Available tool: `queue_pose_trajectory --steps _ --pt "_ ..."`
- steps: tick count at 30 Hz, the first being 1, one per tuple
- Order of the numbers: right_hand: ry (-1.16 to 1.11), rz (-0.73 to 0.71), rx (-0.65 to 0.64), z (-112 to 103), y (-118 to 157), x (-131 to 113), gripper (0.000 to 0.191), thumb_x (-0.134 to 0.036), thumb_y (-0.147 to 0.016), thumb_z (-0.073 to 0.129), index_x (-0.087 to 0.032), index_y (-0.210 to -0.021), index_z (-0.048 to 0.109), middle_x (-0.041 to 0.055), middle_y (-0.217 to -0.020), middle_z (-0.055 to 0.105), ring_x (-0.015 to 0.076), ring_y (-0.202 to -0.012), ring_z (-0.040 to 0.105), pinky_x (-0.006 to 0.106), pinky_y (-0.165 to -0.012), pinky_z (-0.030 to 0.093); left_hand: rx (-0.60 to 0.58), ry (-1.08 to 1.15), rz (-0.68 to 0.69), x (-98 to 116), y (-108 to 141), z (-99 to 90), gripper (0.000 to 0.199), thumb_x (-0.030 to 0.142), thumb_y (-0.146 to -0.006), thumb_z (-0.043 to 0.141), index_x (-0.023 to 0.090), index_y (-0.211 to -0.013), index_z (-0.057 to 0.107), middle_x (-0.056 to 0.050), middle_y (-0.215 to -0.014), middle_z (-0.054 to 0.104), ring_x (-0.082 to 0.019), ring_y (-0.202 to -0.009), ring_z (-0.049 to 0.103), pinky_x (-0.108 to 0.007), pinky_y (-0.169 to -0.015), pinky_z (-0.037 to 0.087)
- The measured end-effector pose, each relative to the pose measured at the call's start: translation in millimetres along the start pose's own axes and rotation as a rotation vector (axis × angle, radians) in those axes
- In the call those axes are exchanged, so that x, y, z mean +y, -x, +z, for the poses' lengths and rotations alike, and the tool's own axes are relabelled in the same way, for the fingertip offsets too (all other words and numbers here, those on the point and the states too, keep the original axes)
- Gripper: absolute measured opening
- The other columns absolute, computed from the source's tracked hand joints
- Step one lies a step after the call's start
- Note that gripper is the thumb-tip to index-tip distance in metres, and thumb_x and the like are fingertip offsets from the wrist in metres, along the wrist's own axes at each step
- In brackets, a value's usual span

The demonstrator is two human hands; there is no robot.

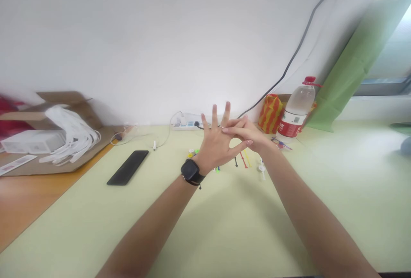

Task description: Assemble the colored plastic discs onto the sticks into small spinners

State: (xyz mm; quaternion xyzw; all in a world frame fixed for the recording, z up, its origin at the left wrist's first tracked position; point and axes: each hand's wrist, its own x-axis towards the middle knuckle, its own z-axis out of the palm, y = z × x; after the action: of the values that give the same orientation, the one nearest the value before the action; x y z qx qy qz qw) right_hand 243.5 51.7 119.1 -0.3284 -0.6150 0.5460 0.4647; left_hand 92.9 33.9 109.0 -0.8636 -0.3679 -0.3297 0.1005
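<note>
My left hand (212,144) is raised above the table with its back towards me, fingers spread upwards and thumb pointing right. A black smartwatch (190,170) sits on its wrist, next to a thin dark bracelet. From the right, my right hand (253,136) closes its fingers on the left index finger, near its base. Something small and shiny, perhaps a ring, shows there, partly hidden by the right fingertips. Under and behind the hands lie small coloured plastic pieces, among them a red strip (243,160) and a dark one (236,162).
A black phone-like slab (127,167) lies on the pale green table (205,235). Behind stands a white power strip (188,126) with cables. At right are a red-capped bottle (295,109) and a red-yellow bag (271,113); at left, a cardboard box (69,97) with white cables (72,137).
</note>
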Motion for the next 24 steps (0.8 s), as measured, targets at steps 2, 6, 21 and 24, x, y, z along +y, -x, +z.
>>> queue_pose_trajectory --steps 2,6,21,24 --pt "-0.013 -0.009 -0.025 -1 0 0 0.025 -0.038 -0.073 0.084 -0.018 -0.088 0.080 0.0089 -0.093 0.077 0.0255 -0.095 0.071 0.038 -0.085 0.054 0.007 0.001 0.008 1 0 0.5 0.075 0.070 -0.090 0.057 0.042 -0.157 0.037 0.002 -0.173 0.005 -0.045 -0.156 -0.006 -0.072 -0.119 -0.004" --pt "-0.065 0.023 -0.046 -5 -1 2 0.024 -0.035 -0.075 0.085 -0.018 -0.091 0.080 0.0070 -0.092 0.077 0.0244 -0.100 0.071 0.036 -0.092 0.053 0.013 0.011 0.023 2 1 1.7 0.070 0.067 -0.093 0.055 0.043 -0.156 0.037 0.003 -0.173 0.004 -0.043 -0.157 -0.004 -0.071 -0.121 -0.003" --pt "-0.127 0.088 -0.028 -12 -1 2 0.025 -0.034 -0.072 0.087 -0.019 -0.091 0.080 0.0064 -0.096 0.078 0.0254 -0.101 0.072 0.034 -0.092 0.055 -0.032 -0.002 0.045 4 2 4.3 0.060 0.056 -0.101 0.047 0.040 -0.157 0.036 0.003 -0.173 0.004 -0.040 -0.158 -0.001 -0.068 -0.123 0.003" --pt "-0.141 0.090 -0.027 -12 -1 4 0.022 -0.031 -0.072 0.086 -0.020 -0.090 0.079 0.0047 -0.094 0.077 0.0237 -0.099 0.071 0.033 -0.091 0.054 -0.022 -0.004 0.038 5 3 5.2 0.058 0.054 -0.101 0.048 0.039 -0.156 0.039 0.004 -0.173 0.006 -0.040 -0.158 -0.003 -0.068 -0.123 0.004"
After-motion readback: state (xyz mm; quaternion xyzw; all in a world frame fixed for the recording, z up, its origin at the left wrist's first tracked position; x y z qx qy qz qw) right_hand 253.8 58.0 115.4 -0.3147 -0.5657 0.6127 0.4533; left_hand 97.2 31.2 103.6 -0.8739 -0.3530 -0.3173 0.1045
